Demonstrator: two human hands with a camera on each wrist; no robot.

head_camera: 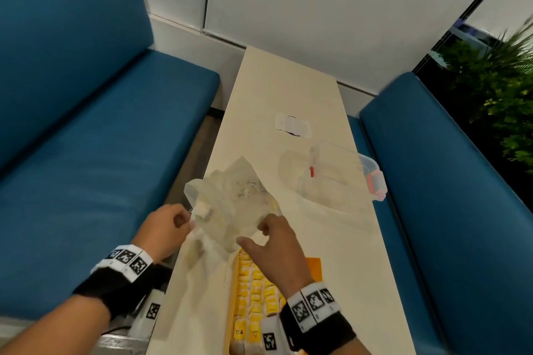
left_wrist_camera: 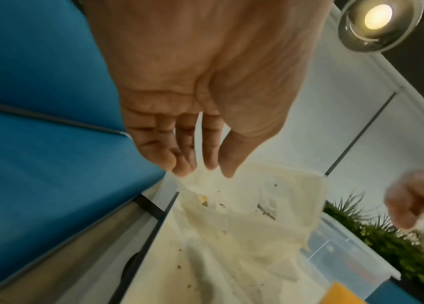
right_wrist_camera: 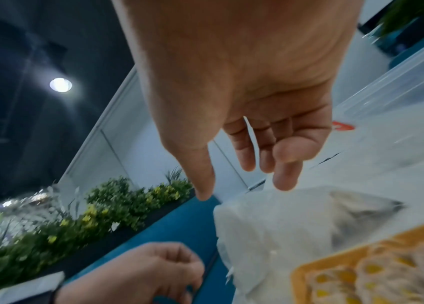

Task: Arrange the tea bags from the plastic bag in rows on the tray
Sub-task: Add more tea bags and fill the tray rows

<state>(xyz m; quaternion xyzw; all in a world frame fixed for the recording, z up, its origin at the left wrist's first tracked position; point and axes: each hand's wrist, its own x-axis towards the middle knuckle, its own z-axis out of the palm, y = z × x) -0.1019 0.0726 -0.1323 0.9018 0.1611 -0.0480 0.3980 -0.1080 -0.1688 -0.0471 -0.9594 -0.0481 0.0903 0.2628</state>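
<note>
Both hands lift the plastic bag (head_camera: 233,204) above the table (head_camera: 288,89): left hand (head_camera: 164,235) pinches 1 edge, right hand (head_camera: 277,248) grips another. Thin, limp, slippery film; best held at its edges. Tea bags (head_camera: 253,294) fill the tray (head_camera: 315,264) below.

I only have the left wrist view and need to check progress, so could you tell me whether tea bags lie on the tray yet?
Observer: Yes, the head view shows yellow-tagged tea bags in rows on the orange tray.
Operator: Thank you; where is the right hand?
Observer: The right hand is over the tray's far end, beside the plastic bag.
Operator: Anything farther along?
Observer: A white paper slip lies on the table, beyond the clear container.
</note>
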